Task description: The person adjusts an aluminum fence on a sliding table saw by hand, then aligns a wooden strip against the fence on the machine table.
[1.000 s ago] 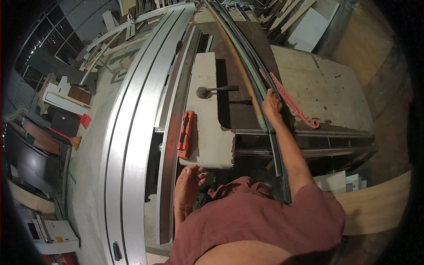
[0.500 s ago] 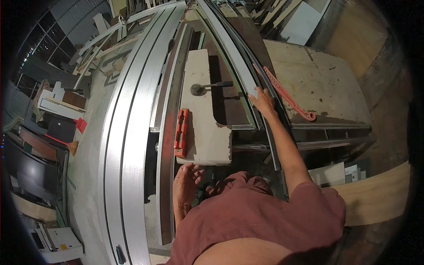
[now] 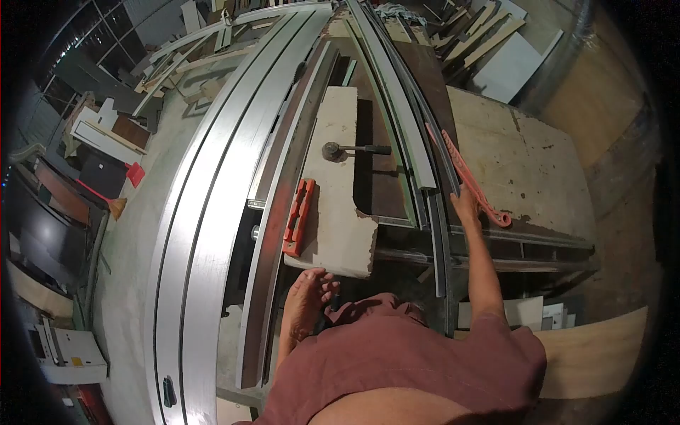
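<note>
My right hand (image 3: 465, 205) reaches to the dark long strips (image 3: 440, 159) beside the pale metal strip (image 3: 397, 106); its fingertips are partly hidden against them. A pink-red perforated tool (image 3: 473, 177) lies just right of that hand. My left hand (image 3: 312, 289) is near my body, below the pale board's front edge, with fingers curled loosely and nothing visible in them. On the pale board (image 3: 333, 234) lie an orange-red holder (image 3: 298, 217) and a round-headed tool with a dark handle (image 3: 333, 151).
Long silver rails (image 3: 212, 205) run along the left. A worn beige panel (image 3: 524, 163) lies right of the strips. On the floor at left are a broom (image 3: 117, 207) and a red dustpan (image 3: 134, 174). Leaning boards (image 3: 510, 67) stand at the back right.
My right hand has left the pale metal strip and moved right and nearer, onto the dark strips. The view has shifted slightly. My left hand stays near the board's front edge.
</note>
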{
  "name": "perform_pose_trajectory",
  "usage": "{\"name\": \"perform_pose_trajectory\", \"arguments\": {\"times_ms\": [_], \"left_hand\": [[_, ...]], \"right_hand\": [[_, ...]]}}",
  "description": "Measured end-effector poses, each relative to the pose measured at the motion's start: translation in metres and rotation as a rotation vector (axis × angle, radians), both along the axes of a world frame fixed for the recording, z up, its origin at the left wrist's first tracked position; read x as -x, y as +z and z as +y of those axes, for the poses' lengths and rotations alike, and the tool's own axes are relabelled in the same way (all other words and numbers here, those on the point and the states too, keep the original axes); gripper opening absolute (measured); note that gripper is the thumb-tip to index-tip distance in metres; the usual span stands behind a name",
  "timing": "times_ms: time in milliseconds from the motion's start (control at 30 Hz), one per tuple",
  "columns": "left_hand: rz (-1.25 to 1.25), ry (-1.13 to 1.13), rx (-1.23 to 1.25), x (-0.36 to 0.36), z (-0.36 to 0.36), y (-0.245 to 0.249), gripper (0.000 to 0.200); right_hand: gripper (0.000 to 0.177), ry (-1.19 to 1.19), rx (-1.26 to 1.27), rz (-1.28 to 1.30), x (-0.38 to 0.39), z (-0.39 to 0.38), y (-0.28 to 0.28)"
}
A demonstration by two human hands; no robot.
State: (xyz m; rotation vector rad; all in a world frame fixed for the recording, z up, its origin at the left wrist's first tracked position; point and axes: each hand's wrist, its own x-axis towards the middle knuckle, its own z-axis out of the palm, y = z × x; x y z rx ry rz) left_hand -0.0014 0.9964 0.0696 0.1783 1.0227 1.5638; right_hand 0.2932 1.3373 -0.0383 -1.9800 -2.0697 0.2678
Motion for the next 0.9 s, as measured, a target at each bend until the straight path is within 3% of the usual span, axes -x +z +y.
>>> {"name": "perform_pose_trajectory", "arguments": {"times_ms": [233, 300, 367, 500, 600, 667, 767, 833, 900], "left_hand": [[-0.002, -0.008, 0.009, -0.011, -0.003, 0.003, 0.025], [-0.005, -0.013, -0.005, -0.013, -0.010, 0.003, 0.024], [-0.016, -0.002, -0.030, -0.015, -0.019, -0.001, 0.024], [-0.005, -0.002, -0.037, -0.019, -0.042, 0.003, 0.023], [-0.014, -0.026, -0.128, -0.019, -0.070, 0.006, 0.024], [0.022, 0.002, -0.064, -0.021, -0.092, 0.012, 0.024], [0.057, 0.061, -0.120, -0.023, -0.129, 0.008, 0.027], [0.126, 0.093, -0.118, -0.023, -0.148, 0.005, 0.032], [0.204, 0.109, -0.114, -0.019, -0.163, 0.005, 0.038]], "right_hand": [[0.043, 0.124, -0.076, 0.217, -0.012, 0.015, 0.002], [0.043, 0.078, 0.551, 1.008, 0.002, 0.001, 0.034], [0.028, 0.105, 0.851, 1.386, 0.022, -0.009, 0.060], [0.027, 0.094, 1.080, 1.598, 0.062, -0.010, 0.102], [0.024, 0.143, 1.117, 1.628, 0.092, -0.004, 0.126], [0.022, 0.189, 1.141, 1.626, 0.116, 0.001, 0.140], [0.020, 0.106, 1.293, 1.761, 0.159, 0.010, 0.164], [0.020, 0.203, 1.360, 1.821, 0.196, 0.003, 0.191], [0.018, 0.603, 1.046, 1.749, 0.243, -0.016, 0.213]]}}
